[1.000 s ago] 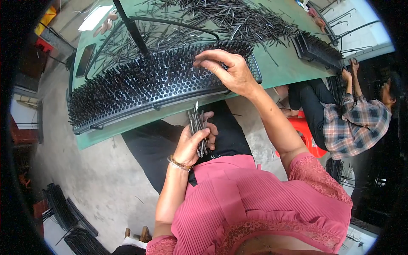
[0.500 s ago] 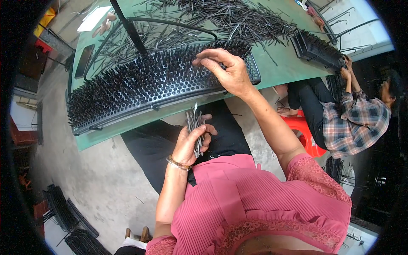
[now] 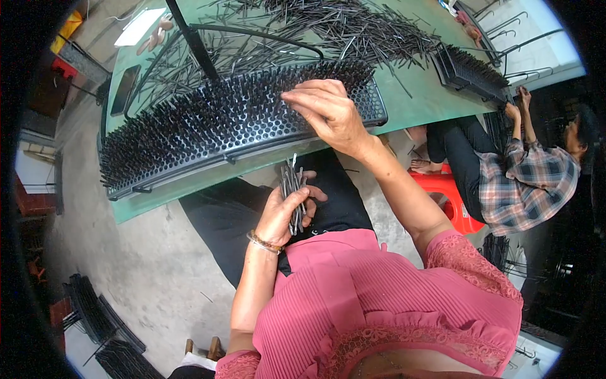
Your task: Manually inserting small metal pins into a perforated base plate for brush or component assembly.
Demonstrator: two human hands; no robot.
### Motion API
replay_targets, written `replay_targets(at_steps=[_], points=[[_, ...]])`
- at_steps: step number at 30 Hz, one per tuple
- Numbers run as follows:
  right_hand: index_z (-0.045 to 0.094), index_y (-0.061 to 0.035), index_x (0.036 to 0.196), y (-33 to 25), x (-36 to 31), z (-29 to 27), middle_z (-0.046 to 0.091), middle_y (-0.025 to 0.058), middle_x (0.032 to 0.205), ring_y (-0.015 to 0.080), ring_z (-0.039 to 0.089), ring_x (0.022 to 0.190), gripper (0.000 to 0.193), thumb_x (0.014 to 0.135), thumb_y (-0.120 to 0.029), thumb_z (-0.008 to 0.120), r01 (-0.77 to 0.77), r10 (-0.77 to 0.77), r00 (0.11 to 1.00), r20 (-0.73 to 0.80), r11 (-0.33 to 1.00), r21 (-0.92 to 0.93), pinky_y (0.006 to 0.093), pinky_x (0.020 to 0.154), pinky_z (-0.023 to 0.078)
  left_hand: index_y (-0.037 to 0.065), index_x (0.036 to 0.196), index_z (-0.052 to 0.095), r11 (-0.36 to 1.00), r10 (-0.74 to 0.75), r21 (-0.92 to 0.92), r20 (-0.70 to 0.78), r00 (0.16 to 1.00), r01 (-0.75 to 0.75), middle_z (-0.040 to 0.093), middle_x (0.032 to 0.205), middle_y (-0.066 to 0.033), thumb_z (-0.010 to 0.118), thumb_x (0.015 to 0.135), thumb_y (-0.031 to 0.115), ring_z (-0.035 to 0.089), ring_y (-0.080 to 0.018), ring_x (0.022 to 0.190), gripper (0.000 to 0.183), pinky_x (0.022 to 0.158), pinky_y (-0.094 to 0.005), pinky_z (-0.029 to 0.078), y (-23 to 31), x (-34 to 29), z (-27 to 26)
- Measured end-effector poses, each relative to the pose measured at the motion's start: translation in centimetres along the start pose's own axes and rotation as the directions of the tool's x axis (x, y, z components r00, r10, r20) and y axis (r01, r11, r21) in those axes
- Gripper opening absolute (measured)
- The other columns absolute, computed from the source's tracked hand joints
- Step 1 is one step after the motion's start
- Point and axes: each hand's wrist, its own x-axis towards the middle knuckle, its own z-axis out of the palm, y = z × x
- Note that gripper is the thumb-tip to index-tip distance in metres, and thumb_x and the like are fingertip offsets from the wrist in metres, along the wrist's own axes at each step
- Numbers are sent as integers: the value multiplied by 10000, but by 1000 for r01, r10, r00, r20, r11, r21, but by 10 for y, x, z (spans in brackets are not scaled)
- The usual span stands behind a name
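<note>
Over my lap, my left hand (image 3: 287, 208) is closed round a bundle of thin grey-black sticks (image 3: 291, 189), their ends poking out above and below the fingers. My right hand (image 3: 331, 117) hovers at the right part of a long black perforated tray (image 3: 265, 129), thumb and fingertips pinched together; whatever lies between them is too small to make out. Short dark sticks (image 3: 183, 117) stand upright in rows of the tray's holes. Bare holes show along its near edge and at its right end.
A green table (image 3: 404, 95) bears the tray and a large heap of loose sticks (image 3: 353, 31) behind it. A black metal frame (image 3: 192, 44) rises at the tray's back. On the right, a co-worker in a plaid shirt (image 3: 521, 177) handles another filled tray (image 3: 470, 72) beside a red stool (image 3: 451, 196).
My right hand has shifted slightly left and down, and its fingers have drawn together. My left hand keeps its bundle almost in place. The co-worker's hands have moved apart a little.
</note>
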Motion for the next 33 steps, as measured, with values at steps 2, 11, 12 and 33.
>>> replay_targets(at_steps=[2, 11, 12, 33], points=[[666, -110, 1040, -1, 0, 1, 664, 42, 892, 193, 599, 922, 234, 809, -111, 629, 22, -23, 999, -25, 1000, -13, 345, 816, 386, -18, 1210, 464, 1000, -1, 8, -37, 999, 2, 626, 867, -140, 534, 893, 148, 509, -101, 546, 365, 405, -199, 382, -1, 0, 2], [656, -42, 1023, -21, 3, 2, 665, 92, 967, 263, 594, 942, 241, 783, -37, 645, -52, 48, 995, -87, 997, -49, 352, 865, 417, -3, 1101, 520, 999, 40, 16, -78, 996, -38, 644, 916, -145, 555, 910, 202, 537, -111, 625, 283, 530, -236, 442, -2, -1, 0], [663, -38, 1002, -24, 1, -3, 662, 105, 959, 261, 598, 913, 224, 778, -39, 650, -86, 86, 994, -73, 996, -3, 349, 837, 433, 0, 1084, 529, 998, 57, 15, -68, 996, -56, 644, 909, -136, 554, 912, 210, 544, -108, 645, 272, 543, -238, 443, 1, -2, 0], [671, 19, 951, -45, 15, -18, 681, 59, 831, 69, 608, 720, 169, 867, -121, 626, -561, 634, 753, 178, 477, 677, 205, 635, 490, 6, 1187, 485, 999, 19, 37, -36, 999, -18, 546, 763, -59, 529, 925, 221, 399, -46, 501, 342, 394, -170, 284, 10, -5, -10]])
